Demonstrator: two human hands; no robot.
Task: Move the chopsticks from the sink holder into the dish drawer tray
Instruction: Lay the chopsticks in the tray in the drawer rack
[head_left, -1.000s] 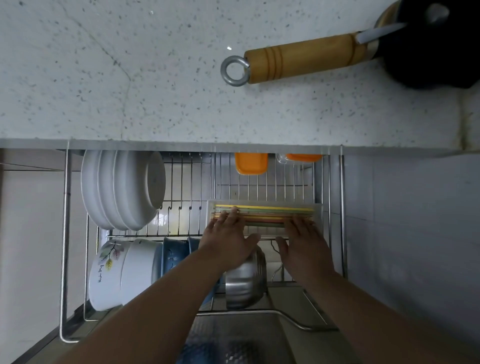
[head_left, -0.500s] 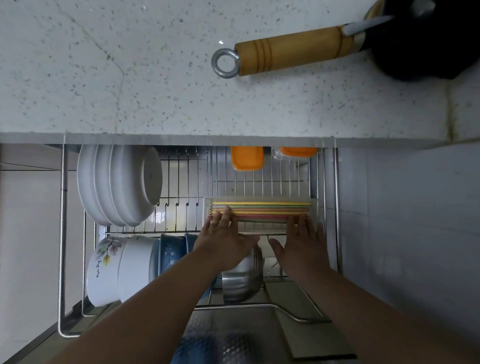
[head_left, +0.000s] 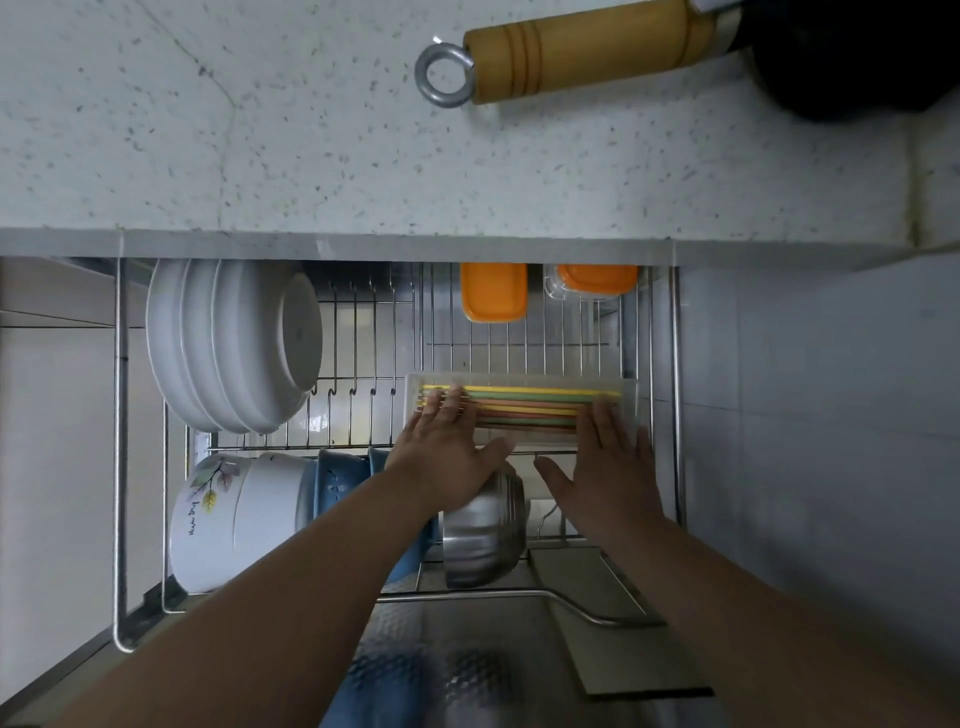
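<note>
Head view: the coloured plastic chopsticks (head_left: 524, 408), yellow, green and orange, lie flat side by side in a clear rectangular plastic tray (head_left: 630, 405) set on the pulled-out steel wire dish drawer (head_left: 120, 441). The left hand (head_left: 448, 457) is spread open, palm down, fingertips resting on the left ends of the chopsticks, gripping nothing. The right hand (head_left: 608, 475) is likewise open and flat, fingers on the chopsticks' right part near the tray's end. Stacked white plates (head_left: 228, 348) stand left of the tray; a steel bowl (head_left: 485, 530) sits under the wrists. Above, the speckled white table (head_left: 260, 130) carries a wooden pan handle (head_left: 582, 49).
</note>
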